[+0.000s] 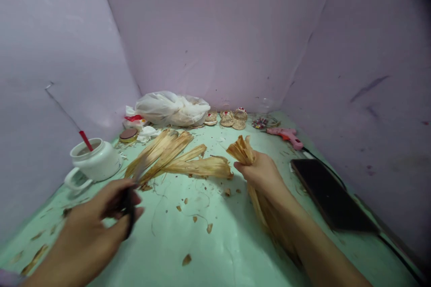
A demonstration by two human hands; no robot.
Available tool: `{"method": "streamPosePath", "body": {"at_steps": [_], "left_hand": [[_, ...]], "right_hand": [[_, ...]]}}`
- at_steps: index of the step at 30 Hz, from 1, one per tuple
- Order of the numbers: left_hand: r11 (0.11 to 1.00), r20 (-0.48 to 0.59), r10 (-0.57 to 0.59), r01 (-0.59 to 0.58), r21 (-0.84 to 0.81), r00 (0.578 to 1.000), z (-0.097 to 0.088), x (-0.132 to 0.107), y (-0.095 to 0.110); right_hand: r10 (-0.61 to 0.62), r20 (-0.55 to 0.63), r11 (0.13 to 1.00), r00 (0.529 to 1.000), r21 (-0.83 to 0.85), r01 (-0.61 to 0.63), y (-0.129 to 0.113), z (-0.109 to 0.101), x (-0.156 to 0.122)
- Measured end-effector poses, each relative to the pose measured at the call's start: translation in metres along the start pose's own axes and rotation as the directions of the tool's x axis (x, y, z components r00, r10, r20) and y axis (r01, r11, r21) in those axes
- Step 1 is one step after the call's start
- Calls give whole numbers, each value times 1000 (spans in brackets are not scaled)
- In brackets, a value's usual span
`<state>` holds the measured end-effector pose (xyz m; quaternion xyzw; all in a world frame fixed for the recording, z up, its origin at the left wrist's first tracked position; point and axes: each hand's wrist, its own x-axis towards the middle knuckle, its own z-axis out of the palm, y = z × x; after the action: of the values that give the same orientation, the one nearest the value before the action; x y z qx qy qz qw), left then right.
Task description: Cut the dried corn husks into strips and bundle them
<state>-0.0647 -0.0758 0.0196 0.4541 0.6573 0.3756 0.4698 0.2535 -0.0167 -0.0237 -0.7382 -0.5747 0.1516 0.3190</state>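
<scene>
My left hand (89, 228) is closed round the black handles of a pair of scissors (127, 208); the blades point away from me and are blurred. In my right hand (264, 172) is a bunch of dried corn husks (241, 150), gripped near its upper end. Its long lower part hangs down beside my forearm, partly hidden behind it. Between the two hands, a loose pile of dried husks (198, 167) lies fanned out on the green tabletop (232, 237). Small husk scraps (186, 259) are scattered in front of it.
At left stands a white mug (97, 161) with a red-handled wire tool (85, 140). A white plastic bag (173, 108) and small woven shoes (227, 119) line the back. A pink glue gun (286, 135) and a dark phone (333, 195) with a cable lie at right. Walls enclose three sides.
</scene>
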Motion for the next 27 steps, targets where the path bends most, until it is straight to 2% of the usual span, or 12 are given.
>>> {"method": "streamPosePath", "body": {"at_steps": [1,3,6,9,11,13,15,17,19,22,24,27], "left_hand": [[943,-11,220,-210,259,975,23,7,5],[625,185,493,-494,604,850,66,30,14],[306,444,498,-631,713,744,110,67,22],[181,509,430,-623,761,746,127,89,24],[250,445,461,-594,765,767,127,93,26],[466,295,519,-555,689,802,122,93,32],[752,149,469,-481,449,871,117,91,39],[935,143,321,-338,109,936,114,87,43],[972,240,209,-174,-159,948,115,81,43],[947,314,151,-46,-319,937,124,69,36],[952,322,113,-10,-305,940,132,60,29],[965,320,126,-41,-261,939,145,50,20]], "right_hand": [[11,19,1000,1000,26,-11,0,0,0],[58,72,992,996,107,-65,1,1,1],[156,159,941,975,276,-196,2,0,3],[228,198,884,953,368,-288,1,-2,3],[239,205,860,949,408,-305,-1,-3,2],[246,202,813,948,489,-315,-3,-3,1],[272,218,729,937,590,-348,-8,-2,-2],[294,273,604,916,689,-399,-13,1,-4],[281,345,446,896,779,-440,-18,4,-7],[219,398,216,891,871,-442,-24,10,-11],[179,398,154,900,892,-425,-26,14,-14],[95,403,179,910,892,-414,-29,21,-21]]}}
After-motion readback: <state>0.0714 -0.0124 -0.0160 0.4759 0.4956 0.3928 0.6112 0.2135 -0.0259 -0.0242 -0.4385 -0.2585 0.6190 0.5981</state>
